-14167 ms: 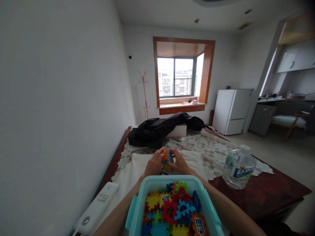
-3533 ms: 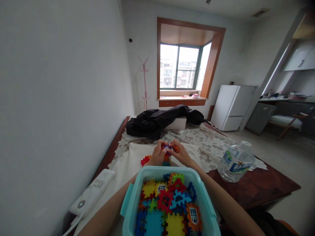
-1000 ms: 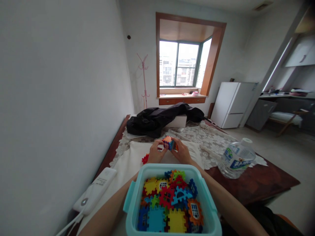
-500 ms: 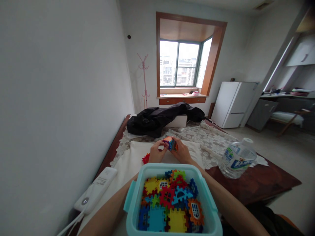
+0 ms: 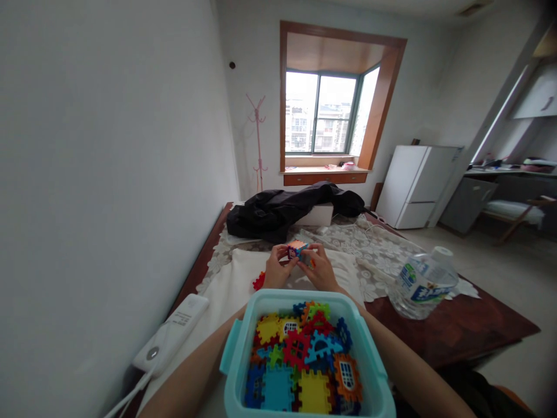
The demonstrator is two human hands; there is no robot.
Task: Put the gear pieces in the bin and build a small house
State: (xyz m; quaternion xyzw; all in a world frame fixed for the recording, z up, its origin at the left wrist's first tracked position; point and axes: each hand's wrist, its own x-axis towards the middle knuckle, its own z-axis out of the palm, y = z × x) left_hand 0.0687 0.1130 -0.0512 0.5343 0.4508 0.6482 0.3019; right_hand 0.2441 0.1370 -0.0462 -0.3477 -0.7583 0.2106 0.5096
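A small block assembly (image 5: 297, 248) of interlocking plastic tiles, with orange, purple and blue sides, is held between both hands over the white cloth. My left hand (image 5: 278, 268) grips its left side with closed fingers. On the right side, my right hand (image 5: 321, 268) has its fingers closed around the blue part; a bit of orange shows by its fingers. Beside my left wrist, a red toothed tile (image 5: 259, 281) lies on the cloth. Nearer to me stands a light-blue tub (image 5: 300, 295) full of colourful tiles, among them a yellow tile (image 5: 314, 392) and an orange window tile (image 5: 347, 376).
A large clear water bottle (image 5: 424, 284) stands on the table's right side. A white power strip (image 5: 172, 331) with cables lies along the left wall. Black fabric (image 5: 278, 212) and a white box (image 5: 315, 215) are at the back on a lace tablecloth (image 5: 374, 249).
My right hand has shifted its fingers on the block assembly, showing more of its blue side. The assembly is turned slightly; the view has moved a little.
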